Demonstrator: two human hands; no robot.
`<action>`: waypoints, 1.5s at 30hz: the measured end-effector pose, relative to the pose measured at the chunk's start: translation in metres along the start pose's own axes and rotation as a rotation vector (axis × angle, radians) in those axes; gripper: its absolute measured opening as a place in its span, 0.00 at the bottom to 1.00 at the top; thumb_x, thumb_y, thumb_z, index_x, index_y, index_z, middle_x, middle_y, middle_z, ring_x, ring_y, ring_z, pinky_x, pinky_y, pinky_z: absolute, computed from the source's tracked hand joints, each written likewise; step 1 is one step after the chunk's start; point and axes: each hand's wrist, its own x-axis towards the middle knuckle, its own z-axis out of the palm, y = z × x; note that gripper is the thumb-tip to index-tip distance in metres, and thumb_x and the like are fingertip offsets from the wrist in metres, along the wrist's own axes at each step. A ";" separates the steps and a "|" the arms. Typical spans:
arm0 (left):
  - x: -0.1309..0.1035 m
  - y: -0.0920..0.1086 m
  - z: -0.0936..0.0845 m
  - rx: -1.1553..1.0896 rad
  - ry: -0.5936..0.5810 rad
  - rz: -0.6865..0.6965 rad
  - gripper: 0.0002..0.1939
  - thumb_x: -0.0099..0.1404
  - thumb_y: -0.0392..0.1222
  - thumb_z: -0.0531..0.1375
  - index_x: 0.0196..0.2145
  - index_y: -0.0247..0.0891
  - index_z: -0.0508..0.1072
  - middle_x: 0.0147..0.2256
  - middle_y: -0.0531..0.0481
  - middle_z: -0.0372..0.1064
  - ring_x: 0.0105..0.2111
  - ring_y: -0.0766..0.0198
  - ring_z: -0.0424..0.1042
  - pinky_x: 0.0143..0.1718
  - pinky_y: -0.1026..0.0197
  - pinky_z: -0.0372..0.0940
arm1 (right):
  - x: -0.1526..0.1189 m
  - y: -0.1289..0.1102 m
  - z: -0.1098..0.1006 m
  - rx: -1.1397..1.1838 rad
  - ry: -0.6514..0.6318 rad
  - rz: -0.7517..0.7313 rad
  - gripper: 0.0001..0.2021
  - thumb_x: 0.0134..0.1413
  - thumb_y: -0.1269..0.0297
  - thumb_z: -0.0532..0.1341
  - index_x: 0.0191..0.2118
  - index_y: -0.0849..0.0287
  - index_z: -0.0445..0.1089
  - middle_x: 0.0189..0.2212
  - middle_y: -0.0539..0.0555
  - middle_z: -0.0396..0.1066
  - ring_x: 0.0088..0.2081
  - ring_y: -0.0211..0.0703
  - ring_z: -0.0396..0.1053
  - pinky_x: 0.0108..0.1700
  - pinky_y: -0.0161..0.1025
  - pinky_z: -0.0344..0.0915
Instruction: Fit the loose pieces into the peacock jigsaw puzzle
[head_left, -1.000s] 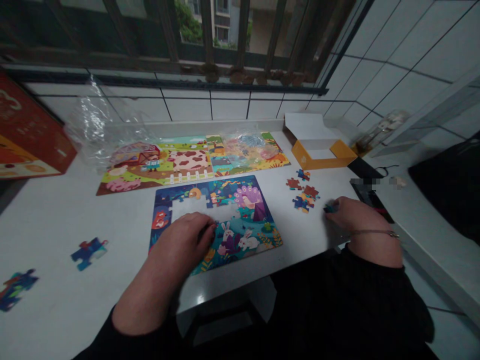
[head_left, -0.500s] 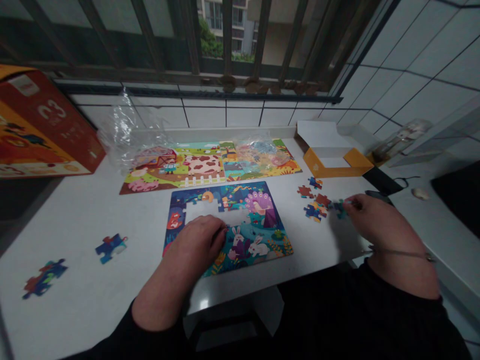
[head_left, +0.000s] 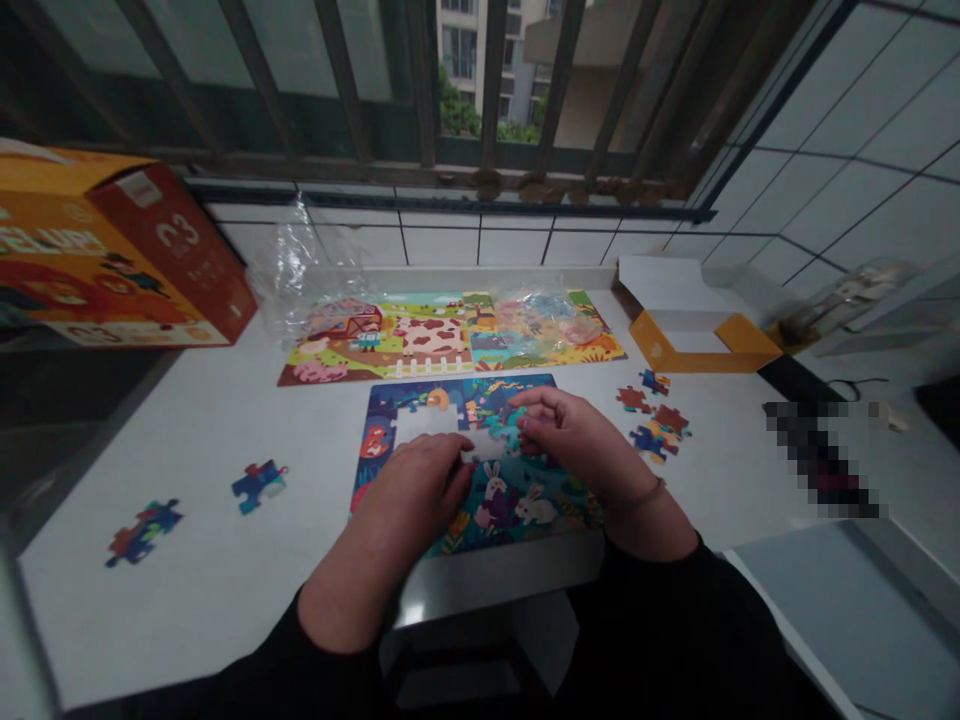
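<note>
A dark blue animal puzzle (head_left: 375,400) lies near the table's front edge, with a white gap in its upper left and middle. My left hand (head_left: 424,480) rests over its lower left part, fingers curled, and what is under the fingertips is hidden. My right hand (head_left: 570,430) is above the puzzle's right side, pinching a teal puzzle piece (head_left: 511,425) beside the gap. Several loose pieces (head_left: 670,420) lie right of the puzzle. On the left are a blue piece (head_left: 259,485) and some joined pieces (head_left: 142,532).
Behind the puzzle lie a farm picture (head_left: 431,337) and another animal picture (head_left: 600,340), partly under clear plastic (head_left: 544,310). More plastic (head_left: 296,275) is crumpled near a large orange box (head_left: 180,260). An open yellow box (head_left: 701,350) sits at the back right.
My right hand has moved left from the loose pieces to above the puzzle, carrying the teal piece. My left hand stays on the puzzle. The view has shifted slightly.
</note>
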 end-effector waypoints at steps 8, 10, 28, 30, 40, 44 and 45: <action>-0.002 0.001 0.002 -0.082 0.074 0.012 0.22 0.78 0.41 0.62 0.66 0.38 0.72 0.48 0.41 0.82 0.49 0.47 0.79 0.53 0.44 0.73 | 0.002 0.005 0.007 -0.016 -0.070 -0.056 0.11 0.69 0.62 0.64 0.53 0.56 0.76 0.35 0.51 0.81 0.38 0.44 0.80 0.36 0.37 0.71; -0.002 0.003 0.001 -0.072 0.067 0.031 0.18 0.79 0.41 0.61 0.63 0.39 0.75 0.47 0.42 0.82 0.48 0.47 0.79 0.53 0.44 0.72 | 0.002 0.006 0.009 -0.013 -0.109 -0.100 0.10 0.70 0.63 0.64 0.52 0.56 0.76 0.35 0.51 0.80 0.38 0.44 0.80 0.36 0.38 0.72; 0.001 0.008 -0.006 0.076 -0.017 0.018 0.07 0.79 0.42 0.62 0.43 0.41 0.81 0.38 0.44 0.80 0.42 0.48 0.79 0.44 0.50 0.68 | 0.000 0.015 0.013 -0.068 -0.230 -0.290 0.16 0.64 0.62 0.72 0.56 0.53 0.77 0.43 0.52 0.80 0.42 0.45 0.77 0.48 0.44 0.75; 0.000 0.009 -0.006 0.041 -0.002 0.006 0.07 0.79 0.42 0.62 0.45 0.41 0.81 0.39 0.45 0.81 0.41 0.49 0.79 0.45 0.50 0.68 | 0.000 0.014 0.012 -0.100 -0.205 -0.298 0.16 0.66 0.61 0.70 0.57 0.53 0.78 0.40 0.50 0.77 0.39 0.43 0.74 0.43 0.42 0.72; 0.000 0.005 -0.002 0.017 -0.004 0.012 0.09 0.79 0.40 0.61 0.50 0.40 0.82 0.42 0.43 0.81 0.44 0.48 0.79 0.47 0.49 0.69 | 0.008 0.019 0.001 0.147 0.256 -0.110 0.18 0.58 0.51 0.72 0.47 0.55 0.75 0.27 0.45 0.70 0.27 0.40 0.70 0.28 0.37 0.63; 0.001 0.004 -0.001 0.040 -0.044 0.055 0.09 0.79 0.40 0.60 0.47 0.41 0.82 0.42 0.43 0.81 0.45 0.47 0.79 0.47 0.48 0.70 | 0.009 0.018 0.002 0.144 0.238 -0.019 0.18 0.54 0.54 0.74 0.44 0.54 0.71 0.31 0.48 0.75 0.30 0.43 0.76 0.27 0.36 0.64; 0.001 0.004 -0.001 0.042 -0.048 0.054 0.09 0.78 0.40 0.60 0.47 0.40 0.82 0.42 0.43 0.81 0.45 0.47 0.79 0.47 0.47 0.70 | 0.009 0.017 0.003 0.124 0.210 -0.012 0.17 0.54 0.56 0.74 0.46 0.54 0.72 0.32 0.48 0.75 0.31 0.43 0.76 0.26 0.36 0.63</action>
